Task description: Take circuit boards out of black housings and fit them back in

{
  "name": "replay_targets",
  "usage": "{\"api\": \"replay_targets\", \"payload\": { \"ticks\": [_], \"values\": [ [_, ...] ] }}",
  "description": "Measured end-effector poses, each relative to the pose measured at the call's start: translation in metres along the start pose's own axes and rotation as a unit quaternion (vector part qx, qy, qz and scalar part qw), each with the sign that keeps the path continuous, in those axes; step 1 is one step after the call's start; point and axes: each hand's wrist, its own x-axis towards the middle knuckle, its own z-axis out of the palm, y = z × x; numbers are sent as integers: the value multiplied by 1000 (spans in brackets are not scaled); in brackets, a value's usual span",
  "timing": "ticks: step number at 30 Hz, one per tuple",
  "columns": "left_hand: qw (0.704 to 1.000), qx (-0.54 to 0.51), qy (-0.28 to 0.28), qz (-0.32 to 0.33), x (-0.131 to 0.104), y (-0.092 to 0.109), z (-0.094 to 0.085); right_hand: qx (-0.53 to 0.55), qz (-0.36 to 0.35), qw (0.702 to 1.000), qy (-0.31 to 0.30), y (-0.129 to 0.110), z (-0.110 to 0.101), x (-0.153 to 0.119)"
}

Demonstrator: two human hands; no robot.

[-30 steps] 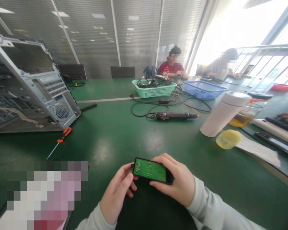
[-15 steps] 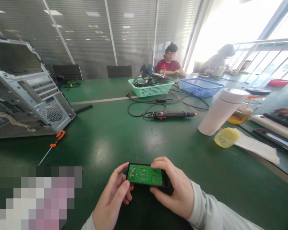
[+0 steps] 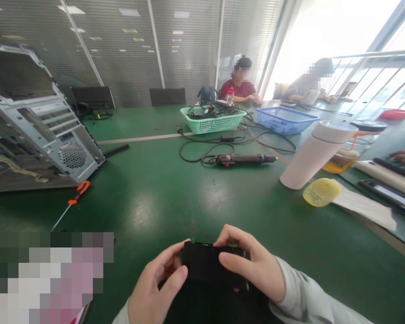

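Between my hands, just above the near table edge, is a black plastic case (image 3: 202,265). It is tilted so that a dark outer side faces me, and the green circuit board seen earlier in it is almost wholly hidden. My left hand (image 3: 158,279) grips the case's left end, thumb in front and fingers behind. At the other end my right hand (image 3: 253,263) is closed on it, with the thumb across the front and the index finger on the top edge.
Beyond lies a corded electric screwdriver (image 3: 245,160). To the left are an open computer case (image 3: 70,148) and an orange-handled screwdriver (image 3: 74,201). A white tumbler (image 3: 315,155) and yellow item (image 3: 321,192) stand right. Green (image 3: 219,124) and blue baskets (image 3: 285,121) sit farther back, near two people.
The black case has been tipped, so its board face has turned away from me and its dark side shows. Both hands still hold it; the right thumb has moved up onto the front.
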Motion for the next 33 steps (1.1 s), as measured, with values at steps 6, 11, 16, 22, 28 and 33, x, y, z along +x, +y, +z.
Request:
{"api": "replay_targets", "payload": {
  "ticks": [6,11,16,22,28,33],
  "values": [
    [999,-3,26,39,-3,7,2,256,192,942,-100,8,-6,14],
    [997,11,46,53,-5,16,6,330,272,893,-137,15,-7,14],
    [993,-30,97,54,-7,23,15,352,275,882,-152,22,-7,14],
    [990,-57,120,51,-7,25,24,362,246,880,-183,25,-7,16],
    [989,-62,121,58,-6,22,24,332,219,909,-126,17,-4,14],
    [989,-76,124,38,-5,15,22,254,136,957,-41,11,-3,14]
  ]
}}
